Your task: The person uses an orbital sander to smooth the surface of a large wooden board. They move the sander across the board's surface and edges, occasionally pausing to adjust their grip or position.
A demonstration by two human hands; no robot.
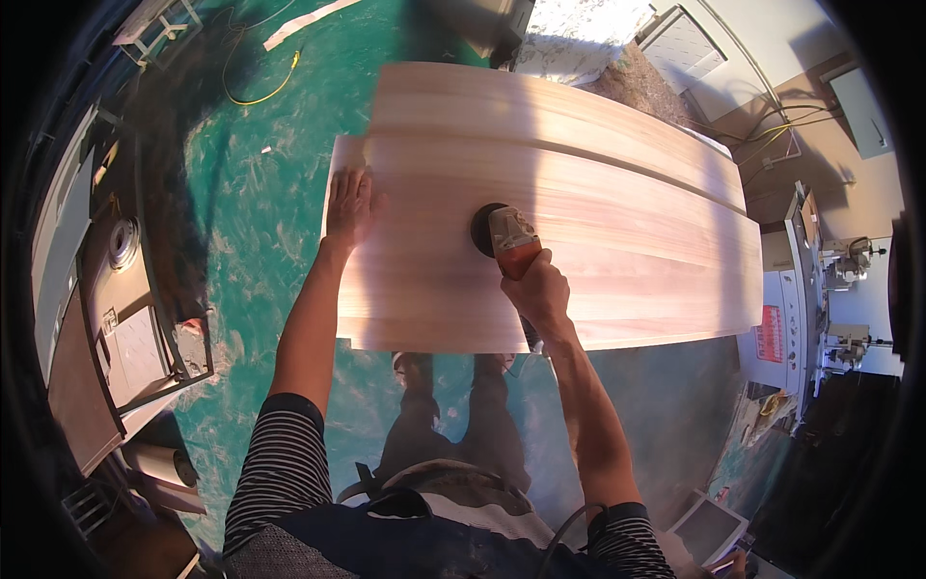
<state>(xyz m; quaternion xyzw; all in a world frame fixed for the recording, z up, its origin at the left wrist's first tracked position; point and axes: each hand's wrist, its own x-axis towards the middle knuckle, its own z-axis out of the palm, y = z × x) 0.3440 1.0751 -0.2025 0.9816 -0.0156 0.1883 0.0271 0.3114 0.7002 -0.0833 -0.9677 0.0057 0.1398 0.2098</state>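
Observation:
A wide pale wooden panel (444,299) lies in front of me, with another long board (453,101) beyond it and a darker step between them. My right hand (538,289) is wrapped round the body of an angle grinder (515,239), orange and grey. Its round dark disc rests on or just over the panel near the middle; contact cannot be made out. My left hand (354,205) lies flat on the panel's left end, fingers stretched away from me and holding nothing. A dark cord runs beside my right arm.
Green dusty floor (260,193) surrounds the panel. A yellow cable (273,98) lies at the far left. Along the left stands a bench (135,357) with boards. On the right are a white machine table (779,318) and metal fittings (849,265). A patterned covered block (579,34) stands behind.

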